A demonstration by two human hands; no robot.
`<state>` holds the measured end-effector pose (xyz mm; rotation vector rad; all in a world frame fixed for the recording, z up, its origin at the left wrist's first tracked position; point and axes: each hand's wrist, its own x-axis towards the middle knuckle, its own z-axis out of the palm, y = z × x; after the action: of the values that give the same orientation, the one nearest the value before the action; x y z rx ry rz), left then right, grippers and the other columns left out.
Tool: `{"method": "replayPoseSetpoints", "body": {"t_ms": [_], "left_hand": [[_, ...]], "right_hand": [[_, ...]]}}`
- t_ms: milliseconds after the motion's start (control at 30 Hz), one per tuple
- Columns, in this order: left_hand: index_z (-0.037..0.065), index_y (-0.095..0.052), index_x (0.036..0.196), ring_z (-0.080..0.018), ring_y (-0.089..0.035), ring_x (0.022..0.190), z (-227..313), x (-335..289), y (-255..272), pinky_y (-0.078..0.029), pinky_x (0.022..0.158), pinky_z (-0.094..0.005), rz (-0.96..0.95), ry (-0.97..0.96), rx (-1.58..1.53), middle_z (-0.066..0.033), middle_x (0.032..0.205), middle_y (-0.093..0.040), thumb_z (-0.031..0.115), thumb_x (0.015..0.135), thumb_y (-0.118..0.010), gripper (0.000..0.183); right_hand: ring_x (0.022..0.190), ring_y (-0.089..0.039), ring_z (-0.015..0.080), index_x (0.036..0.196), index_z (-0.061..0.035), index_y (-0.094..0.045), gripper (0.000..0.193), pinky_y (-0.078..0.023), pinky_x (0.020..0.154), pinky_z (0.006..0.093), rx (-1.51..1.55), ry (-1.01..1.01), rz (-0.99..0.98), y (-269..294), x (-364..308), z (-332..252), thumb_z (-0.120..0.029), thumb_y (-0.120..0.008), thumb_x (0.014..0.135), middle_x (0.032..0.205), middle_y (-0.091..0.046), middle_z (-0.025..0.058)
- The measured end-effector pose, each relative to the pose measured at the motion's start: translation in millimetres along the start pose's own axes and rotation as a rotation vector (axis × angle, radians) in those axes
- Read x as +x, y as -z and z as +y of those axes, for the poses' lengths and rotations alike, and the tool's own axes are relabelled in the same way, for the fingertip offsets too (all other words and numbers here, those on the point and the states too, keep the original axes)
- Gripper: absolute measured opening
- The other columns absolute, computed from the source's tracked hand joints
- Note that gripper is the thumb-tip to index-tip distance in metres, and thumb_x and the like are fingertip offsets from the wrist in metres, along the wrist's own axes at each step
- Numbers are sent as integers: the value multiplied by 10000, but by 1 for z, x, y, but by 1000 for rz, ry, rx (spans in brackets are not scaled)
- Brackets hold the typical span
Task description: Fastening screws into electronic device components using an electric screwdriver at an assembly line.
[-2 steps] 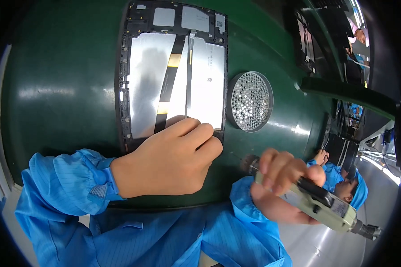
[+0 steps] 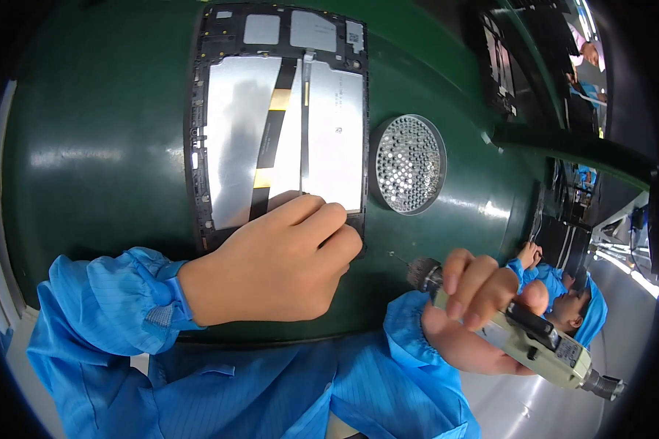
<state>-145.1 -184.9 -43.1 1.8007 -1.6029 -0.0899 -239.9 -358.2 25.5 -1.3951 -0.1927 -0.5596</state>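
Note:
A tablet housing with a black frame and silver inner plates lies flat on the green work surface. Black flat cables with gold-coloured sections run down its middle. My left hand rests over its near edge, fingers curled and closed; whatever is between the fingertips is hidden under the hand. In my right hand is a pale green electric screwdriver, gripped around its body to the right of the housing. Its thin bit points left, apart from the housing.
Right of the housing stands a round dish filled with small shiny metal pieces. Farther right, a dark green bar crosses the bench edge, with another dark device frame behind it. A co-worker in blue sits at the right.
My right hand and the screwdriver have shifted a little to the right and show less blur. The housing and dish appear slightly farther left in view. My left hand keeps its closed pose.

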Motion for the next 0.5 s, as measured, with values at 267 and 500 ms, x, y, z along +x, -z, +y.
{"method": "replayPoseSetpoints", "body": {"t_ms": [267,500], "left_hand": [[-21,-629,925,-300,-582,847,-1,7,0,-510,750,-370,71,-107,159,-141,868,-563,39,722,-652,212],[-20,-630,962,-313,-587,869,1,6,1,-517,787,-384,36,-104,163,-153,893,-571,52,717,-629,255]], "right_hand": [[560,-460,150,1210,-60,-533,773,-339,607,336,71,-30,-21,25,6,-12,-709,-324,846,632,-513,37],[590,-456,187,1237,-50,-503,840,-338,613,353,78,-19,7,32,2,-2,-753,-308,820,661,-527,64]]}}
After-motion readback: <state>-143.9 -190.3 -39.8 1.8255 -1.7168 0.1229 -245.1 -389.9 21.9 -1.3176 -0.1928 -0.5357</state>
